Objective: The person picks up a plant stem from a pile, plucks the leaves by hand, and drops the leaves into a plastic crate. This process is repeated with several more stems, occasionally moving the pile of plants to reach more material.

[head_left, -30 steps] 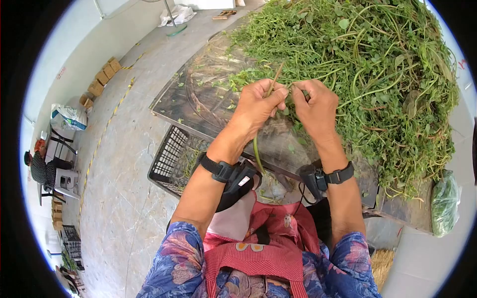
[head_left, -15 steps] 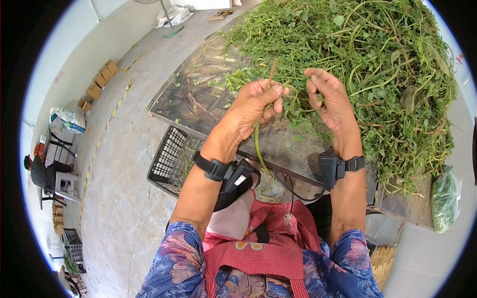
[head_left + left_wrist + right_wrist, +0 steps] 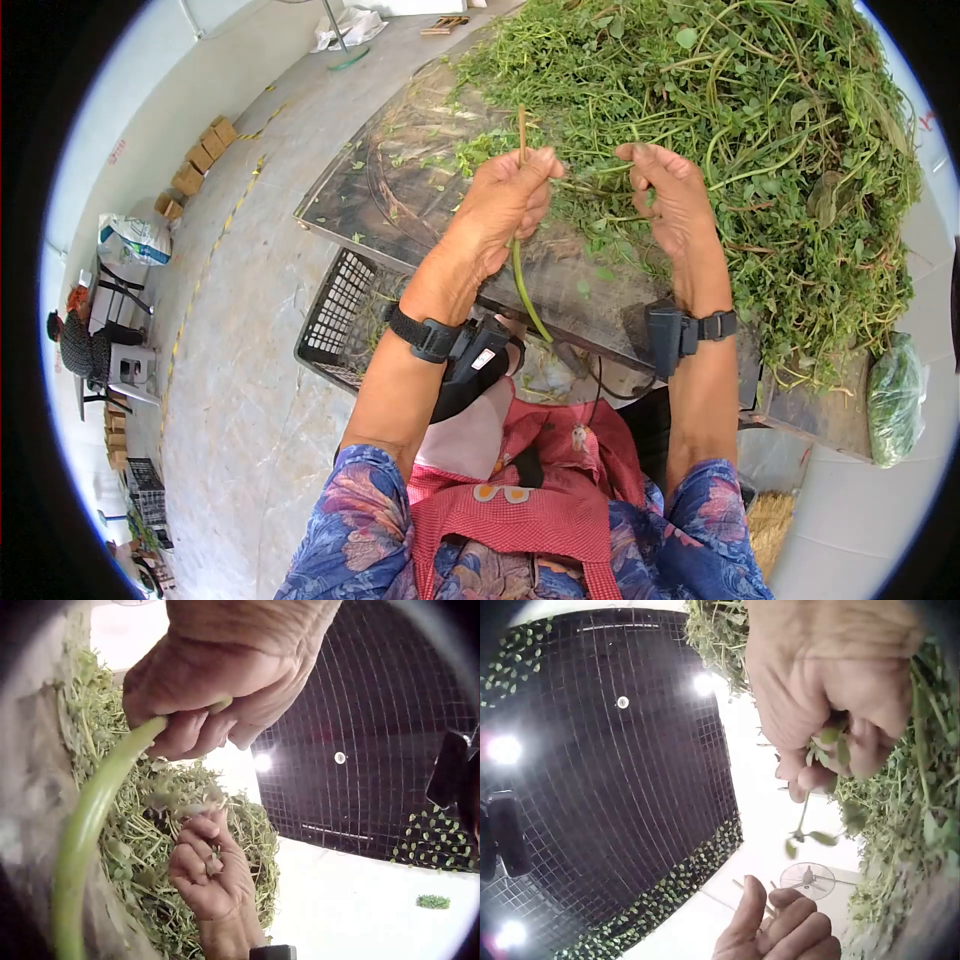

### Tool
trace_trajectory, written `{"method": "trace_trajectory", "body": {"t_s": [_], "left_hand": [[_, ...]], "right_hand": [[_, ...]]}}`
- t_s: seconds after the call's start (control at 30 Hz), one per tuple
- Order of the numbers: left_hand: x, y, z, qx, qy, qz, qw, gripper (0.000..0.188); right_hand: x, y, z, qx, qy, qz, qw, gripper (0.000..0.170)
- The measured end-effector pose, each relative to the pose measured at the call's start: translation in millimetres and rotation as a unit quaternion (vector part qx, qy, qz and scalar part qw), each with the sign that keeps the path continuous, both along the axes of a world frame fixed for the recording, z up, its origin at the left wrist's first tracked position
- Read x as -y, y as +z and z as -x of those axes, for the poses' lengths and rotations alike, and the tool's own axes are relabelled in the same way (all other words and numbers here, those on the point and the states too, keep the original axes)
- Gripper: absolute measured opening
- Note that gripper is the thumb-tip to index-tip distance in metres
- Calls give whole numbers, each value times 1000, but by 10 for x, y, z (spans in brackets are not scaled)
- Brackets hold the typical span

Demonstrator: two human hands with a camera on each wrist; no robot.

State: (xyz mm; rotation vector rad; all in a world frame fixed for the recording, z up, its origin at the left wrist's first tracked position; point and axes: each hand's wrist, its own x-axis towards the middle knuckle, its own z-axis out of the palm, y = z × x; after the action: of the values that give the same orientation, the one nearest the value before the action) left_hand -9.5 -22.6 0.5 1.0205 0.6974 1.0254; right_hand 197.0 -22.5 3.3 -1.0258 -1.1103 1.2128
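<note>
My left hand (image 3: 508,203) grips a thick green stem (image 3: 525,290), whose thin brown end sticks up above the fist while the green part curves down over the table edge. Close up in the left wrist view, that stem (image 3: 94,802) comes out from under the curled fingers. My right hand (image 3: 672,200) is raised to the right, apart from the left, with its fingers bent. Seen from the right wrist, a small leafy sprig (image 3: 802,825) hangs from its pinched fingertips, and more leaves (image 3: 831,742) show in the palm. A big heap of leafy greens (image 3: 750,130) lies behind both hands.
The dark worktable (image 3: 590,290) is strewn with leaf bits. Below its front left edge stands a black plastic crate (image 3: 340,310). A clear bag of greens (image 3: 893,400) sits at the right corner. Far left, a person (image 3: 78,340) sits by the wall near cardboard boxes (image 3: 205,155).
A second ago the hands met at the stem; the right hand has since moved away to the right. The stem's brown end has shifted left and now stands more upright.
</note>
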Motion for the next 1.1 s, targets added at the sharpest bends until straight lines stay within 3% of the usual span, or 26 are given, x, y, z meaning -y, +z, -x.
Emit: {"method": "trace_trajectory", "body": {"t_s": [0.1,0.23,0.3,0.43,0.53,0.87,0.97,1.03,1.1], "left_hand": [[25,13,-14,-18,28,12,999,26],[82,58,-29,6,27,78,997,27],[78,56,-23,49,-35,85,995,26],[38,12,-58,47,-15,68,996,23],[35,24,-66,68,8,75,995,21],[-51,-43,33,107,-25,84,990,18],[-46,-1,76,92,-4,54,994,16],[-50,11,106,71,14,37,997,15],[-72,-5,130,90,14,10,996,15]], "right_hand": [[28,19,51,-46,24,-9,999,26],[59,54,139,-27,39,-28,998,22],[56,42,170,21,34,-47,998,23],[108,69,259,42,21,-42,998,23],[124,54,333,62,44,-119,990,15],[113,-22,408,203,92,-201,954,17],[183,69,459,235,75,-229,942,20],[231,207,385,289,3,-204,935,24],[180,186,292,257,7,-200,945,25]]}}
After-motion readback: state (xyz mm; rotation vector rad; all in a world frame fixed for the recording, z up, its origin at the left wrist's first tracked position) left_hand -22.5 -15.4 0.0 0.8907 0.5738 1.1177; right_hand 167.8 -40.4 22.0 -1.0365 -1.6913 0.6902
